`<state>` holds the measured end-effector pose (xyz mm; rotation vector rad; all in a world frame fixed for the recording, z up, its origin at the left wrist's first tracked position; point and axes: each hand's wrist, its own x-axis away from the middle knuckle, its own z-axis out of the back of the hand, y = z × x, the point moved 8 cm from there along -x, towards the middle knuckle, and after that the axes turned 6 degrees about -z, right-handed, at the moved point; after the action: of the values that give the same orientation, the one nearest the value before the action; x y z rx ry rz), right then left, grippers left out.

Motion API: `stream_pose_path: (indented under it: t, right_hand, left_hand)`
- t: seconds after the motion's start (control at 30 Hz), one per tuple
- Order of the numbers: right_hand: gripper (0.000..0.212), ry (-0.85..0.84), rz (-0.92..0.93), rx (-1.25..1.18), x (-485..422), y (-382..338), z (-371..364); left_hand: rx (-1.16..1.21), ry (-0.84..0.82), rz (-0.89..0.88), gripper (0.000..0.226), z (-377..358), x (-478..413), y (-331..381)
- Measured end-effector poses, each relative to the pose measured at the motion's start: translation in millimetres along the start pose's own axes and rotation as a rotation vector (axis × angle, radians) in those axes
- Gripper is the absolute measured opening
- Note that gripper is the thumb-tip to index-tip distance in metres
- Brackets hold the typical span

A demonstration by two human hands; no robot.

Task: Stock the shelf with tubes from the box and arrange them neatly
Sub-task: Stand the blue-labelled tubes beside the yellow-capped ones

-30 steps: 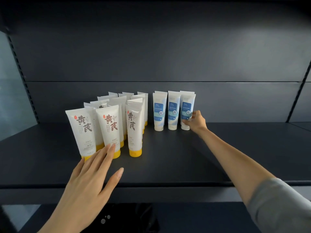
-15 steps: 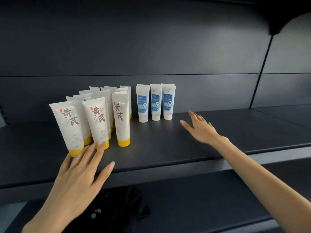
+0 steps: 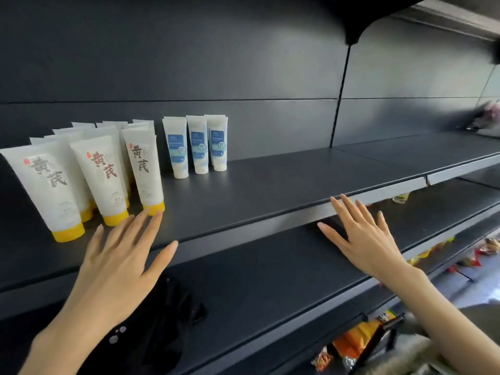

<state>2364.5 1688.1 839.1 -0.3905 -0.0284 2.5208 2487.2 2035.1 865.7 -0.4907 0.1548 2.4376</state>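
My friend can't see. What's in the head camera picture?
Two open, empty hands reach toward a dark shelf: the left hand is by the front yellow-capped tubes, and the right hand hovers before the shelf's front edge. Smaller blue-labelled tubes stand upright in a row farther back.

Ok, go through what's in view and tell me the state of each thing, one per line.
Yellow-capped tubes: standing on their caps, clustered in rows.
Blue-label tubes: standing on their caps, side by side.
Left hand: open, fingers straight near a front cap.
Right hand: open, holding nothing.
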Motion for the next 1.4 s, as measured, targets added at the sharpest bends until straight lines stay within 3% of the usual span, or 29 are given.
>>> stream_pose_path:
  t: [0.37,0.67,1.03,1.4]
  right_hand:
    - [0.085,-0.001,-0.120,0.024,67,102,-8]
    - [0.080,-0.097,-0.297,0.002,143,231,-20]
    - [0.085,-0.193,-0.572,0.027,236,364,-66]
    - [0.078,-0.368,-0.908,-0.055,260,407,-164]
  left_hand:
    - [0.062,-0.006,-0.124,0.088,-12,-10,92]
    - [0.178,-0.006,-0.333,0.075,-35,7,245]
    - [0.154,-0.255,-0.434,0.087,-133,11,365]
    - [0.157,-0.554,-0.656,0.076,-250,-39,448]
